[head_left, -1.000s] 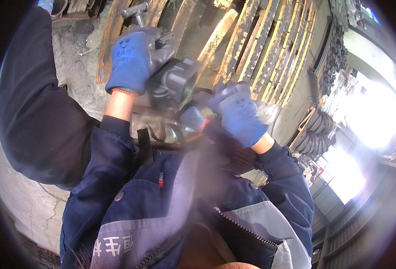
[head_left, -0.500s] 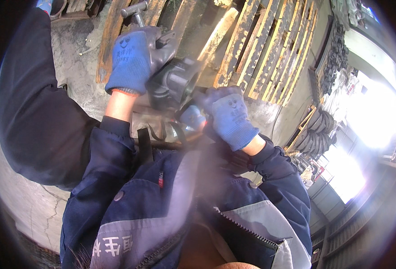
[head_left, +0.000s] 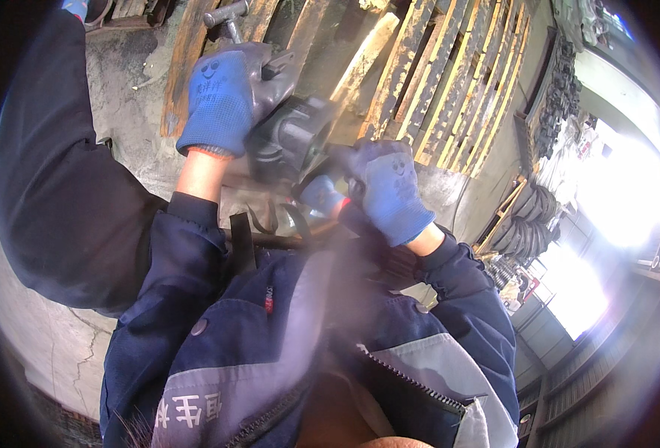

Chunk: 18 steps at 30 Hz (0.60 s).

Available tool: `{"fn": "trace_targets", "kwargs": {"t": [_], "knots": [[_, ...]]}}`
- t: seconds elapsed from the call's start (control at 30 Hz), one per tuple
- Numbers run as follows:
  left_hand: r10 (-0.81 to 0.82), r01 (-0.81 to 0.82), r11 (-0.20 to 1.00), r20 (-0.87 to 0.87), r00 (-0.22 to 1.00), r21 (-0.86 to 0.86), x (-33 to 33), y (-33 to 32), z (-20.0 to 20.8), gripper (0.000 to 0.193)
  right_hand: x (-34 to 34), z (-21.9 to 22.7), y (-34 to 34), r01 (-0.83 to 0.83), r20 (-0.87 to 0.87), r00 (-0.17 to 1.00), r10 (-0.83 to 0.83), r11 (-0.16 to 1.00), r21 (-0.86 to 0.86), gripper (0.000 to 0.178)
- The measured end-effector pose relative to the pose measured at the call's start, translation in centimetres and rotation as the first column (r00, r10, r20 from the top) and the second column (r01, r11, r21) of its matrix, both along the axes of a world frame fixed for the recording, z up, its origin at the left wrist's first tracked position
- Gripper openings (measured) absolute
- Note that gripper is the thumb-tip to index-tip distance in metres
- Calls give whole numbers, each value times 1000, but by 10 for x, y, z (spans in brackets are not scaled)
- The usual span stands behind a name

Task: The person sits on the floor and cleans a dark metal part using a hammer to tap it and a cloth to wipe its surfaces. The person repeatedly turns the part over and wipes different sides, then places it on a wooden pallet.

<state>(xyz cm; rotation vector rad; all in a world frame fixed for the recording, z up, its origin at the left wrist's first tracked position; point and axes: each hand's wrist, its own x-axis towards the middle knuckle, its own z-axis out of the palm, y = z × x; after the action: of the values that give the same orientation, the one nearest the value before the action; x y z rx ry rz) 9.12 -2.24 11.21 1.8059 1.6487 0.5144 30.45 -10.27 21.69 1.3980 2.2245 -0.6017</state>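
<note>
I wear blue knit gloves with dark coated fingers. My left hand (head_left: 229, 97) is closed against the upper side of a dark, round metal part (head_left: 285, 138) with a hollow end. Beyond its fingers a grey T-shaped metal bar (head_left: 227, 15) sticks out; whether the hand holds it is hidden. My right hand (head_left: 386, 187) is at the hollow end of the part, its fingers closed and blurred. What they pinch does not show clearly. Between the hands, lower down, is a light blue piece (head_left: 322, 196) with a red edge.
Worn wooden pallets (head_left: 442, 82) lie on the concrete floor ahead. A dark-clad leg (head_left: 54, 179) bends along the left side. Coiled dark hoops (head_left: 528, 220) are stacked at the right, near bright windows (head_left: 621, 187). Dark metal pieces (head_left: 550, 97) are heaped farther back.
My right hand has shifted slightly to the right, a little away from the hollow end. My left hand and the dark metal part have hardly moved.
</note>
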Motion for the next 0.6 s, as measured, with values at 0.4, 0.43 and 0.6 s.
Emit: {"fn": "trace_targets", "kwargs": {"t": [0.4, 0.43, 0.6], "knots": [[-9, 7, 997, -20, 1000, -72, -2, 2, 1, 53, -2, -2, -12, -11, 36, 999, 10, 1000, 18, 38], [-5, 5, 999, -12, 1000, -35, -2, 1, 0, 49, -3, -2, -11, 1, -11, 1000, -1, 1000, 22, 39], [85, -89, 992, 52, 995, 87, 2, -2, -1, 44, -4, -5, -14, 95, -58, 994, -91, 993, 76, 37]]}}
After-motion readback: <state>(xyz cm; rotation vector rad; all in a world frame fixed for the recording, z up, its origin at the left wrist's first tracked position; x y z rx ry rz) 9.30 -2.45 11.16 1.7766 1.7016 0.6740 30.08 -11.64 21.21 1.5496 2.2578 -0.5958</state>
